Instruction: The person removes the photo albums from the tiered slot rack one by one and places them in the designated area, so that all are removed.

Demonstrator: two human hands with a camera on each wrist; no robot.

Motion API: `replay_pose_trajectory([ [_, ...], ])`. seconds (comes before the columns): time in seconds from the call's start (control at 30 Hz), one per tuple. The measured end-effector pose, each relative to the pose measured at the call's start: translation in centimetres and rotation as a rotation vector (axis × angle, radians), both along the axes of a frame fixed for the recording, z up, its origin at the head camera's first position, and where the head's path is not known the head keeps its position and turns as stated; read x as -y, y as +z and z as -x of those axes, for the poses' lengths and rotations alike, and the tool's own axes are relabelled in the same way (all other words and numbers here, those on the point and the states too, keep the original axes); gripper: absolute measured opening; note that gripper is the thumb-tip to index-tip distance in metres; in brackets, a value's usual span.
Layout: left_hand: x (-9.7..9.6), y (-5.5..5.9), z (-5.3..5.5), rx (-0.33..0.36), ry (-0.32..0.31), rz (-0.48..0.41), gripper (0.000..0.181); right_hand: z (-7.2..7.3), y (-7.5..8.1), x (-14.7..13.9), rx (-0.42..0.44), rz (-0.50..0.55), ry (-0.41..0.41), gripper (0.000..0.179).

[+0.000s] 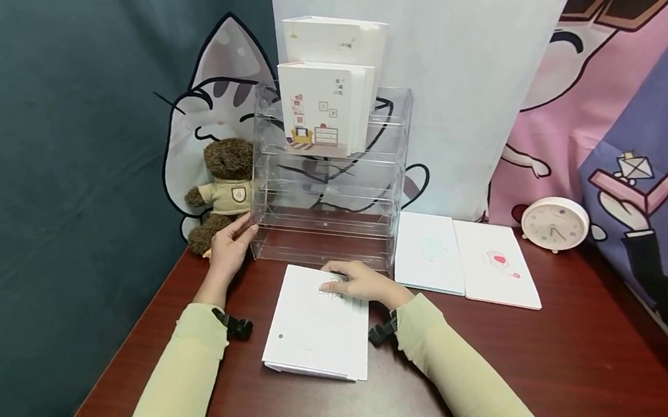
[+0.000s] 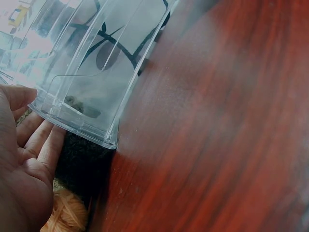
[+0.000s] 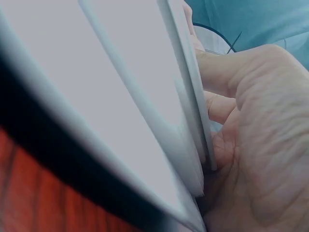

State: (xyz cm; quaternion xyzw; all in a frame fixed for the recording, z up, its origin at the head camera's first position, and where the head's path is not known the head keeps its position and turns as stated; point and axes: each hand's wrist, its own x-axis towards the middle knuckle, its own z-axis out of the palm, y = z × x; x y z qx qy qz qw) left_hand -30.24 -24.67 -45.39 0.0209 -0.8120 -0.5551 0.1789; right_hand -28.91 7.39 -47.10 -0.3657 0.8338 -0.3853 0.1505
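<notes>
My left hand [image 1: 232, 247] holds the lower left side of a clear acrylic rack [image 1: 329, 219]. In the left wrist view, the thumb lies at the rack's front edge and the fingers are against its side panel [image 2: 82, 130]. My right hand [image 1: 367, 282] grips a small stack of white books [image 1: 315, 329] by the upper right part, thumb over the top cover. The stack is tilted above the table in front of the rack. Close up in the right wrist view, the books [image 3: 120, 96] show their edges, and part of the grip is hidden behind them.
White books [image 1: 328, 109] stand in the rack's upper tiers. A brown teddy bear [image 1: 230, 178] sits left of the rack. To the right lie a booklet with a blue drawing [image 1: 427, 253], another with a red drawing [image 1: 496, 264], and a white clock [image 1: 555, 224].
</notes>
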Motion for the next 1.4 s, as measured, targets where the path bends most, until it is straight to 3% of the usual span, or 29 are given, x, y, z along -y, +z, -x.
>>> replay_pose_trajectory([
  [0.57, 0.23, 0.05, -0.06, 0.033, -0.004, 0.011, 0.051, 0.13, -0.11, 0.07, -0.016, -0.01, 0.003, 0.027],
  [0.77, 0.24, 0.15, -0.01, 0.041, -0.004, 0.007, 0.052, 0.23, -0.28, 0.15, -0.06, -0.007, -0.003, 0.025],
  [1.03, 0.27, 0.05, -0.01, 0.042, 0.005, 0.01, 0.05, 0.32, -0.64, 0.49, -0.201, -0.015, 0.044, 0.029],
  [1.4, 0.17, -0.04, 0.06, 0.024, -0.01, -0.002, 0.049, 0.36, -0.67, 0.5, -0.191, -0.018, 0.039, 0.031],
])
